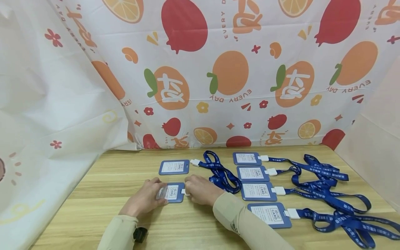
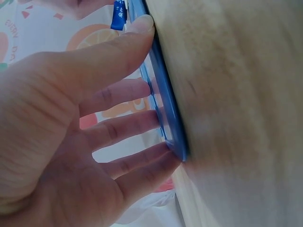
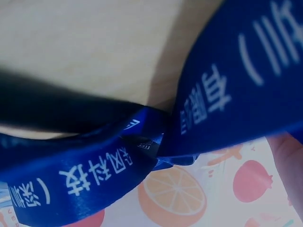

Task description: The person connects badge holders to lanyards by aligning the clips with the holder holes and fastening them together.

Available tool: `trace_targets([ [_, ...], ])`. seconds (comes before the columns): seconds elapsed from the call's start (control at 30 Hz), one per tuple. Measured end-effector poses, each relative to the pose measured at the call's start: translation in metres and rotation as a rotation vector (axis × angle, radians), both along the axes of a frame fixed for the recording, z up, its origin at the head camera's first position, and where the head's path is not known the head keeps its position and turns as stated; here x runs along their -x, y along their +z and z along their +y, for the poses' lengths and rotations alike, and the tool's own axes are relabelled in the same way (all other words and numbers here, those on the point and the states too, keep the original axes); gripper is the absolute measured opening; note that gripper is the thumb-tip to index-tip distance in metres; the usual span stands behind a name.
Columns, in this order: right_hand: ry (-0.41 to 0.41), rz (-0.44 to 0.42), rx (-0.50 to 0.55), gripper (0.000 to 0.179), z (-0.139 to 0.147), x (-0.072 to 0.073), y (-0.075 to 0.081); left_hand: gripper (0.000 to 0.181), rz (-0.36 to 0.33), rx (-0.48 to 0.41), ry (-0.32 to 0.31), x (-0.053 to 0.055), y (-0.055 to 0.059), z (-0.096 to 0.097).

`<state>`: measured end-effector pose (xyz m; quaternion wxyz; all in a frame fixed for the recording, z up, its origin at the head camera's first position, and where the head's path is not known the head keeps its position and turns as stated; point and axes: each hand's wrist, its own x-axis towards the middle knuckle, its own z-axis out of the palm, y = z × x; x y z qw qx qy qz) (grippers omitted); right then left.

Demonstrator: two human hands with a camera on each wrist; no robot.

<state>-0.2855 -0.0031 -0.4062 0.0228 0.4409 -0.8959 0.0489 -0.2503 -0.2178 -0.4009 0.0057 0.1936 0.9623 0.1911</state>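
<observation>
A blue ID card holder (image 1: 175, 194) lies on the table between my hands. My left hand (image 1: 144, 197) holds its left part, thumb on the near edge and fingers on the far edge, as the left wrist view shows along the holder's rim (image 2: 166, 101). My right hand (image 1: 201, 189) pinches the white clip (image 1: 186, 192) at the holder's right end, fingers curled over most of it. Blue lanyard strap (image 3: 102, 177) with white lettering fills the right wrist view, which hides the fingertips. Just beyond lies another card holder (image 1: 174, 167) with its clip and bunched lanyard (image 1: 222, 170).
To the right, several card holders lie in a column, among them a near one (image 1: 271, 215) partly behind my right forearm. Their lanyards (image 1: 331, 198) spread toward the table's right edge. A fruit-printed curtain (image 1: 200, 114) stands behind the wooden table (image 1: 90, 194).
</observation>
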Motion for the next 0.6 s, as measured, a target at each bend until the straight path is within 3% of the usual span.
trace_targets([
  [0.6,-0.004,-0.007,-0.006,0.01,0.0004,0.0006,-0.0017,0.053,0.018,0.007,-0.017,0.002,-0.0023,-0.001],
])
